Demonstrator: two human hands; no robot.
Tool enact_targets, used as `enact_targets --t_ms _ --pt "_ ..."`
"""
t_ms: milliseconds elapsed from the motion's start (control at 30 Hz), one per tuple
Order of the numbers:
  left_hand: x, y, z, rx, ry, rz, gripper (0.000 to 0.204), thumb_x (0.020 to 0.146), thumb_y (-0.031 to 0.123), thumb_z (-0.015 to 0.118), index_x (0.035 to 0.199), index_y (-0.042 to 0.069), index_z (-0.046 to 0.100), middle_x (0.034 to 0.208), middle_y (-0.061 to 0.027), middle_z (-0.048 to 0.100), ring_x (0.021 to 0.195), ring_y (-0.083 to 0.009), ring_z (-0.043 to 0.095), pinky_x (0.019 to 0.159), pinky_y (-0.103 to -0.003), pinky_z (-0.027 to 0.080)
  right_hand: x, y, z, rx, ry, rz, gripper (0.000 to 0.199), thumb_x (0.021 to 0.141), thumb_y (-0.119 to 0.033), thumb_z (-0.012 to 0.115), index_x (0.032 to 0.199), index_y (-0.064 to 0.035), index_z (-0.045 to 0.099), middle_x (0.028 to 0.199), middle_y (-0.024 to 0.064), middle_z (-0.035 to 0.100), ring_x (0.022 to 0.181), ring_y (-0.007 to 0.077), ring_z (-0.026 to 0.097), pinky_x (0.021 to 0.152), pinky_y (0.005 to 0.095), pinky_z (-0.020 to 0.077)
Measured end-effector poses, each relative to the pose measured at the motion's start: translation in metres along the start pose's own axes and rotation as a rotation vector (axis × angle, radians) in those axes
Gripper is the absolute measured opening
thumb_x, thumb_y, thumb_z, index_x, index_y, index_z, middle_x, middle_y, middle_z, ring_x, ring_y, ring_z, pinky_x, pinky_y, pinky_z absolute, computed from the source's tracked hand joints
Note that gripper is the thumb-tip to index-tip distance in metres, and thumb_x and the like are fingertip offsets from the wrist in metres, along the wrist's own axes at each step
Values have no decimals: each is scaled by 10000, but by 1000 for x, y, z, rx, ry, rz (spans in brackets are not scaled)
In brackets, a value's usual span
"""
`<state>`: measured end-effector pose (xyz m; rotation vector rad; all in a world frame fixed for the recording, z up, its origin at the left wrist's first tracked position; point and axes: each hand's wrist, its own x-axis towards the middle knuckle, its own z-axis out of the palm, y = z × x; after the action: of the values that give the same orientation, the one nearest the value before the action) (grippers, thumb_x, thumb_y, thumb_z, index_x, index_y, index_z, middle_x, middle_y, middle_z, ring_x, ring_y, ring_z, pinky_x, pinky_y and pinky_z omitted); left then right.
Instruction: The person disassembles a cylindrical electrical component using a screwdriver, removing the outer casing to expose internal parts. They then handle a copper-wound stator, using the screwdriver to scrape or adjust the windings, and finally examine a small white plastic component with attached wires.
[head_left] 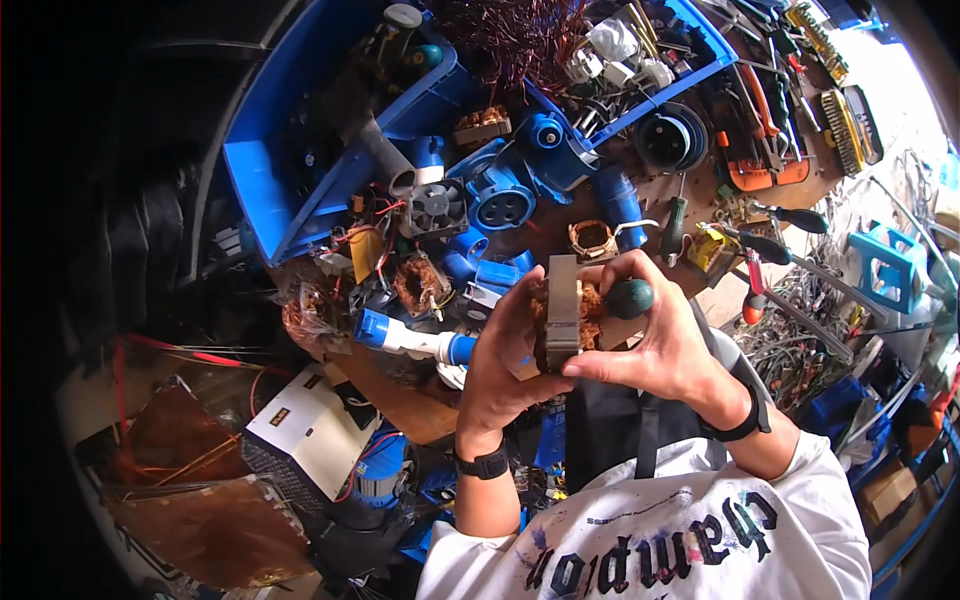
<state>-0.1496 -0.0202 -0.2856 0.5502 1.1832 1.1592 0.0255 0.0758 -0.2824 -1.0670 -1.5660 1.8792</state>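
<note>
A squarish laminated metal stator core (563, 305) with copper-brown windings bulging on its sides is held up in front of my chest. My left hand (505, 345) wraps round its left side, thumb along the lower edge. My right hand (665, 335) grips it from the right, its thumb tip pressed on the core's lower corner. In the curl of that hand's fingers sits a dark green rounded knob (630, 298), seen end-on; it looks like a tool handle, and the rest of it is hidden.
A blue divided bin (250, 195) with wire and plugs stands at the far side. Around it lie a black fan (437, 207), blue sockets (502, 205), a green-handled screwdriver (675, 230) and pliers (765, 105). A white box (310, 425) sits at lower left; cables heap at right.
</note>
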Motion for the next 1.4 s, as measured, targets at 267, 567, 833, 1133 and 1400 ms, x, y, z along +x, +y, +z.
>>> enact_targets --t_ms 267,567,833,1133,1400 --pt "-13 -8 -10 -288 33 -84 1042 587 259 906 1408 -42 339 1343 -136 514 1208 -238 535 1021 -383 435 4 -20 1 -52 -51 57 510 741 -374 816 957 1 547 752 131 643 712 205 655 641 333 508" --pt "-38 -27 -11 -534 -1 -111 1152 617 524 841 1448 -2 242 1456 -188 356 1309 -309 421 1085 -441 377 -5 -25 -5 285 19 8 194 934 -183 623 922 -4 548 876 89 658 836 121 615 766 285 489" --pt "-26 -27 -16 -728 -125 -79 1144 611 597 811 1414 -22 282 1391 -234 358 1239 -411 444 999 -489 447 -11 -19 -15 442 197 -142 297 1000 -330 472 963 -36 460 916 135 634 913 210 630 855 350 477" --pt "-20 -41 -24 -1197 -256 -88 946 661 556 787 1281 -45 402 1129 -258 541 953 -450 604 816 -571 538 -9 -25 -18 985 223 -199 460 1023 -496 238 992 -81 435 882 101 544 948 309 596 958 483 434" --pt "-26 -31 -8 -1135 -136 -95 754 817 525 645 1263 -42 425 983 -213 567 777 -399 642 647 -475 595 -6 -35 -14 1152 187 -244 492 1009 -539 244 1003 -87 439 886 86 529 949 312 579 1012 521 372"
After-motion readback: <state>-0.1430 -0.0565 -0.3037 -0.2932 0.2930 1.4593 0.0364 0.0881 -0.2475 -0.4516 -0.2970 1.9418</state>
